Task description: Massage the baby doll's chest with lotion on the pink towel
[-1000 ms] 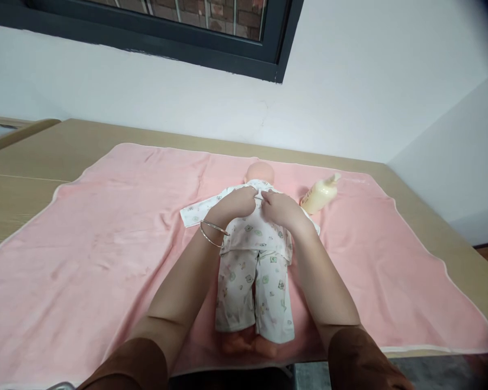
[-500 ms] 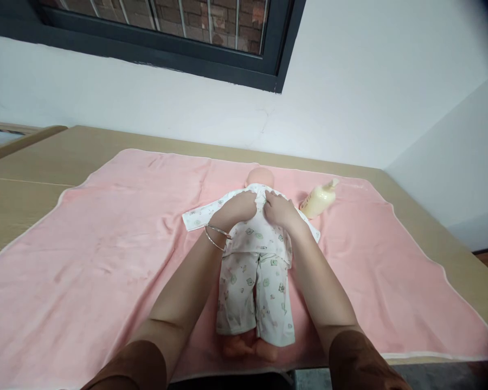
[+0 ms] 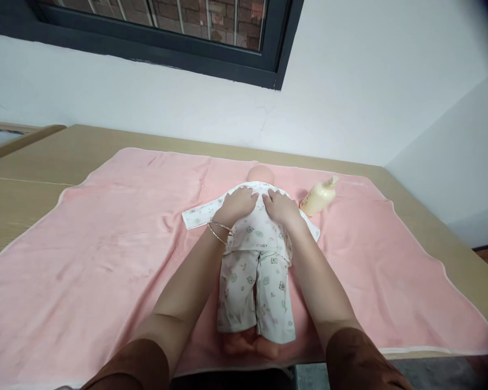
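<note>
A baby doll lies stretched out on a pink blanket, its head away from me. It wears a white printed top and matching trousers; its bare feet stick out at the near end. My left hand, below a wrist with thin bangles, rests flat on the left of the doll's upper body. On the right of it lies my right hand, fingers toward the shoulder. Both thumbs point inward with a small gap between them. Some fingertips are hard to make out.
Right of the doll, a pale yellow pump bottle lies tilted on the pink blanket. The blanket covers much of a wooden table. Behind it rise a white wall and a dark-framed window.
Both hands stay on the doll's upper body; their fingers have shifted slightly outward toward the shoulders, and the left hand looks flatter. The doll and bottle have not visibly moved.
</note>
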Demonstrator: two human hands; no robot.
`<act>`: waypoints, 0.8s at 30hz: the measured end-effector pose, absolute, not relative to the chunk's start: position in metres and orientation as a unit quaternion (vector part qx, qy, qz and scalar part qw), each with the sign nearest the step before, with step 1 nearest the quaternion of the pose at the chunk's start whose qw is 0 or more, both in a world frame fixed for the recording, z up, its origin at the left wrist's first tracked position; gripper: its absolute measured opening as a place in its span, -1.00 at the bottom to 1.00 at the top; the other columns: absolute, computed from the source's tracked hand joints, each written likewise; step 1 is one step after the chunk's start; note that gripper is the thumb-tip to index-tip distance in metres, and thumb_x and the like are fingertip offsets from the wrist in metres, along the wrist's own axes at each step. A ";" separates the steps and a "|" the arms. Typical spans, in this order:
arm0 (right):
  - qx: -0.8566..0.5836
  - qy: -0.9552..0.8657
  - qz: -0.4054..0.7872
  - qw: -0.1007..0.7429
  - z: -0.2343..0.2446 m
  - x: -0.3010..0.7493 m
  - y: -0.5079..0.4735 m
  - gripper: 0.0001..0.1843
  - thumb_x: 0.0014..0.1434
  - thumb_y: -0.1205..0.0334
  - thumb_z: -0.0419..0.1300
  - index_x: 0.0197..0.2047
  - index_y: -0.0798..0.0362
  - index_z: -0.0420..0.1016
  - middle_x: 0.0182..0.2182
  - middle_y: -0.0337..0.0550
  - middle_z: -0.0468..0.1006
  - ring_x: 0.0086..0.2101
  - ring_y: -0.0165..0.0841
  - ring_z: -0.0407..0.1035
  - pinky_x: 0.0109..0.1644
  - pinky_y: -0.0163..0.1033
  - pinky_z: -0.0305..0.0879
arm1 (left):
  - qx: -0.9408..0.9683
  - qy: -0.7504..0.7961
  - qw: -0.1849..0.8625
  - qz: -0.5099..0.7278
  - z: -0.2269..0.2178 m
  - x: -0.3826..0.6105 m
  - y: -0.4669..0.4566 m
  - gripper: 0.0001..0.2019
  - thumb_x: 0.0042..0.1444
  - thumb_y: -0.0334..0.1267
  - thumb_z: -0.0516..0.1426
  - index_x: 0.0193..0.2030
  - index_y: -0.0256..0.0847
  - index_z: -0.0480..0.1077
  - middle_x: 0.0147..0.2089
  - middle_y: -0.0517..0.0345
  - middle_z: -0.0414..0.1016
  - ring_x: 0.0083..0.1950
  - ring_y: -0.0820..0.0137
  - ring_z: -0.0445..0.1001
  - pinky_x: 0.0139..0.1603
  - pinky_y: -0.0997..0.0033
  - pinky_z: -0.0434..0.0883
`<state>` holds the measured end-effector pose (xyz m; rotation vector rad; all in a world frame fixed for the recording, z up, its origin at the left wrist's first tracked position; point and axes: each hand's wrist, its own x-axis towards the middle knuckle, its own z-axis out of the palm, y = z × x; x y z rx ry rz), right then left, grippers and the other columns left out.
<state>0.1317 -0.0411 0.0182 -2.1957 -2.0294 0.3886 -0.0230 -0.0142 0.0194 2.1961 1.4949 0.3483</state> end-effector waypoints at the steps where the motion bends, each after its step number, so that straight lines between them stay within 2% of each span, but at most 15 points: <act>1: -0.732 -0.663 0.138 0.075 0.015 0.131 -0.039 -0.37 0.52 -0.07 -0.28 0.42 0.00 0.28 0.46 0.16 0.26 0.42 0.11 0.15 0.39 0.38 0.12 | 0.785 0.550 0.240 0.154 0.016 -0.021 -0.013 -0.49 0.48 -0.10 -0.20 0.29 -0.27 0.40 0.47 -0.17 0.36 0.48 0.06 0.32 0.51 -0.15 0.18; 4: -0.748 -0.631 0.184 0.090 0.013 0.131 -0.038 -0.29 0.51 -0.14 -0.29 0.57 -0.03 0.02 0.59 0.08 -0.06 0.53 0.15 -0.19 0.45 0.48 -0.06 | 0.750 0.571 0.259 0.209 0.013 -0.013 -0.015 -0.50 0.48 -0.07 -0.19 0.31 -0.17 0.40 0.52 -0.10 0.30 0.57 0.06 0.19 0.57 -0.38 -0.07; 7: -0.744 -0.632 0.200 0.084 0.019 0.129 -0.041 -0.27 0.49 -0.11 -0.18 0.59 -0.01 -0.02 0.60 0.10 -0.12 0.53 0.19 -0.23 0.45 0.55 -0.12 | 0.727 0.580 0.281 0.236 0.016 -0.008 -0.016 -0.48 0.48 -0.01 -0.21 0.20 -0.15 0.48 0.47 -0.12 0.38 0.55 0.00 0.22 0.56 -0.45 -0.13; 9: -0.729 -0.658 0.150 0.116 0.022 0.125 -0.044 -0.28 0.47 -0.01 -0.12 0.59 0.05 0.00 0.60 0.12 -0.13 0.54 0.19 -0.23 0.48 0.53 -0.18 | 0.716 0.580 0.292 0.258 0.018 -0.010 -0.013 -0.43 0.48 0.02 -0.24 0.15 -0.17 0.52 0.40 -0.16 0.46 0.49 -0.01 0.32 0.56 -0.36 -0.03; 12: -0.691 -0.698 0.051 0.181 0.019 0.114 -0.046 -0.30 0.46 0.09 -0.11 0.57 0.12 0.03 0.60 0.11 -0.16 0.55 0.06 -0.27 0.54 0.39 -0.23 | 0.697 0.579 0.306 0.292 0.016 -0.015 -0.003 -0.38 0.48 0.05 -0.26 0.07 -0.22 0.55 0.28 -0.21 0.58 0.35 0.05 0.48 0.45 -0.02 0.27; 15: -0.672 -0.720 0.048 0.165 0.010 0.104 -0.045 -0.35 0.47 0.08 -0.10 0.53 0.13 0.15 0.58 0.14 -0.02 0.53 0.01 -0.14 0.55 0.32 -0.20 | 0.661 0.584 0.319 0.347 0.011 -0.021 0.007 -0.36 0.48 0.07 -0.26 -0.09 -0.23 0.57 0.10 -0.15 0.67 0.18 0.15 0.58 0.26 0.21 0.42; 19: -0.677 -0.714 0.057 0.169 0.005 0.103 -0.044 -0.38 0.49 0.07 -0.13 0.48 0.13 0.24 0.53 0.16 0.13 0.49 -0.01 0.00 0.53 0.27 -0.10 | 0.635 0.575 0.333 0.393 0.007 -0.023 0.012 -0.39 0.48 0.06 -0.22 -0.20 -0.22 0.55 -0.03 -0.08 0.69 0.08 0.22 0.58 0.16 0.29 0.44; 21: -0.682 -0.707 0.041 0.184 0.006 0.104 -0.045 -0.37 0.49 0.09 -0.13 0.50 0.14 0.21 0.54 0.15 0.12 0.49 -0.04 -0.01 0.54 0.22 -0.11 | 0.640 0.568 0.337 0.394 0.007 -0.022 0.012 -0.42 0.48 0.04 -0.20 -0.22 -0.22 0.54 -0.04 -0.07 0.69 0.07 0.22 0.58 0.15 0.30 0.43; 24: -0.671 -0.721 0.056 0.163 0.008 0.102 -0.046 -0.35 0.46 0.04 -0.07 0.51 0.13 0.21 0.55 0.13 0.09 0.51 0.02 -0.07 0.54 0.29 -0.16 | 0.641 0.572 0.346 0.379 0.010 -0.021 0.010 -0.44 0.48 0.03 -0.19 -0.21 -0.22 0.54 -0.03 -0.08 0.68 0.05 0.22 0.58 0.16 0.29 0.43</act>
